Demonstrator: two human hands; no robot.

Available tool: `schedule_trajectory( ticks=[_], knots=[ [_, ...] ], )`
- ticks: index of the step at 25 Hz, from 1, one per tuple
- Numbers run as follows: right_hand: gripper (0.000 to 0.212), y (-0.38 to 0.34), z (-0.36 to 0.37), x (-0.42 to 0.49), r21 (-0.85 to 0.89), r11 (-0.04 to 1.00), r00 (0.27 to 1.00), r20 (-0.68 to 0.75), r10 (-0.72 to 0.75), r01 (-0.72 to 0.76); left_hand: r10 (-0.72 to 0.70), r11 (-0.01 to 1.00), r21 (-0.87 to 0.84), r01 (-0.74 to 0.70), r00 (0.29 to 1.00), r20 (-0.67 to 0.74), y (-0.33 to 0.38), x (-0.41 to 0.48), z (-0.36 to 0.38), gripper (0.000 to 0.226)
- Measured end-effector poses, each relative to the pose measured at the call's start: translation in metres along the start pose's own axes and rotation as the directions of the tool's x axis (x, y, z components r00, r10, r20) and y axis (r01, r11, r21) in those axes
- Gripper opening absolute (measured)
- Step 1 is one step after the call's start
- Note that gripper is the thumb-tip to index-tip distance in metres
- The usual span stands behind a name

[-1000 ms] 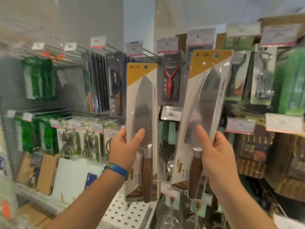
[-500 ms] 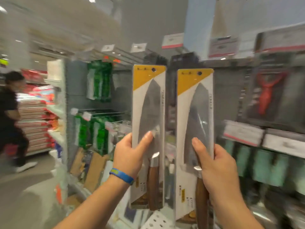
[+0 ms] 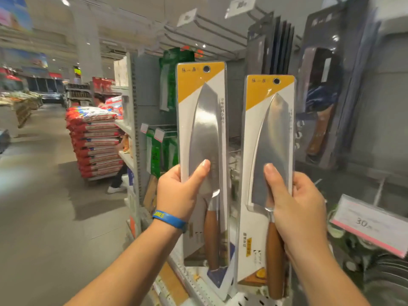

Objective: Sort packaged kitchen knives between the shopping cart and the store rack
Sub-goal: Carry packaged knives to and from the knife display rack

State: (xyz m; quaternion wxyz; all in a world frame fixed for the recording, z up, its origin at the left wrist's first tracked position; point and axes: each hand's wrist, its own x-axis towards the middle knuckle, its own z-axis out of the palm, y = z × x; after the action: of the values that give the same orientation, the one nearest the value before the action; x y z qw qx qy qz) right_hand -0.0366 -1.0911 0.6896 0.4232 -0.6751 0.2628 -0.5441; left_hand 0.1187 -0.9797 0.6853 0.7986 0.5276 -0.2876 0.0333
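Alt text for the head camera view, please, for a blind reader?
Two hands hold up packaged kitchen knives side by side: left hand grips the left knife pack, right hand the right knife pack, both upright, with yellow tops and wooden handles. Behind is the store rack; stacked red sacks stand at left.

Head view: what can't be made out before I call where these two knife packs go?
1. Shopping cart: outside the head view's frame.
2. Small print on the left knife pack and right knife pack: too small, blurred.
3. Price tag: only "30" reads; rest blurred, its end cut by the right edge.
4. Hanging dark knife packs: motion-blurred.
5. Fingertips of the left hand and right hand: behind the packs.
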Motion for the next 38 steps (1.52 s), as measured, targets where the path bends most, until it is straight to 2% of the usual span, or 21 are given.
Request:
schedule_trajectory(
  ticks=[3, 7, 10, 13, 16, 18, 22, 25, 29, 32, 35, 37, 38],
  knots=[
    [0.040, 0.012, -0.013, 0.026, -0.038, 0.999, 0.998, -0.064, -0.025, 0.023, -0.028, 1.000, -0.001, 0.028, 0.999, 0.027, -0.014, 0.019, 0.036, 0.036],
    [0.047, 0.025, -0.023, 0.050, -0.091, 0.995, 0.982, -0.186, 0.020, -0.037, -0.034, 0.999, -0.024, 0.037, 0.992, 0.121, -0.036, 0.038, 0.074, 0.033],
    [0.060, 0.024, -0.022, 0.059, -0.113, 0.993, 0.954, -0.301, 0.001, -0.037, 0.024, 0.992, -0.125, 0.003, 0.978, 0.209, -0.046, 0.059, 0.095, 0.035],
    [0.051, 0.010, -0.023, 0.070, -0.077, 0.997, 0.901, -0.433, -0.019, -0.017, 0.093, 0.982, -0.188, -0.033, 0.943, 0.319, -0.044, 0.082, 0.112, 0.031],
    [0.050, -0.011, -0.030, 0.081, -0.095, 0.995, 0.844, -0.532, -0.068, 0.020, 0.158, 0.963, -0.264, -0.053, 0.904, 0.396, -0.036, 0.100, 0.131, 0.020],
    [0.048, -0.030, -0.040, 0.085, -0.111, 0.994, 0.807, -0.585, -0.080, 0.018, 0.203, 0.949, -0.308, -0.067, 0.877, 0.435, -0.024, 0.105, 0.143, 0.022],
    [0.067, -0.091, -0.078, 0.088, -0.186, 0.982, 0.756, -0.643, -0.119, -0.004, 0.242, 0.933, -0.357, -0.043, 0.808, 0.537, 0.002, 0.105, 0.173, 0.029],
    [0.075, -0.139, -0.108, 0.088, -0.260, 0.965, 0.734, -0.656, -0.179, 0.003, 0.256, 0.944, -0.323, -0.071, 0.777, 0.576, 0.018, 0.106, 0.189, 0.036],
    [0.068, -0.165, -0.135, 0.076, -0.539, 0.841, 0.679, -0.637, -0.366, -0.053, 0.242, 0.966, -0.220, -0.135, 0.770, 0.591, 0.026, 0.100, 0.204, 0.060],
    [0.058, -0.164, -0.150, 0.061, -0.675, 0.726, 0.687, -0.591, -0.423, -0.134, 0.262, 0.964, -0.200, -0.176, 0.754, 0.602, 0.031, 0.089, 0.212, 0.070],
    [0.056, -0.160, -0.158, 0.048, -0.841, 0.517, 0.745, -0.445, -0.497, -0.158, 0.253, 0.967, -0.171, -0.188, 0.765, 0.592, 0.030, 0.078, 0.219, 0.071],
    [0.057, -0.154, -0.163, 0.048, -0.903, 0.359, 0.824, -0.381, -0.420, -0.235, 0.223, 0.974, -0.172, -0.150, 0.785, 0.578, 0.028, 0.076, 0.222, 0.070],
    [0.058, -0.154, -0.166, 0.052, -0.906, 0.313, 0.848, -0.390, -0.359, -0.284, 0.211, 0.975, -0.176, -0.133, 0.791, 0.574, 0.028, 0.077, 0.224, 0.068]
  ],
)
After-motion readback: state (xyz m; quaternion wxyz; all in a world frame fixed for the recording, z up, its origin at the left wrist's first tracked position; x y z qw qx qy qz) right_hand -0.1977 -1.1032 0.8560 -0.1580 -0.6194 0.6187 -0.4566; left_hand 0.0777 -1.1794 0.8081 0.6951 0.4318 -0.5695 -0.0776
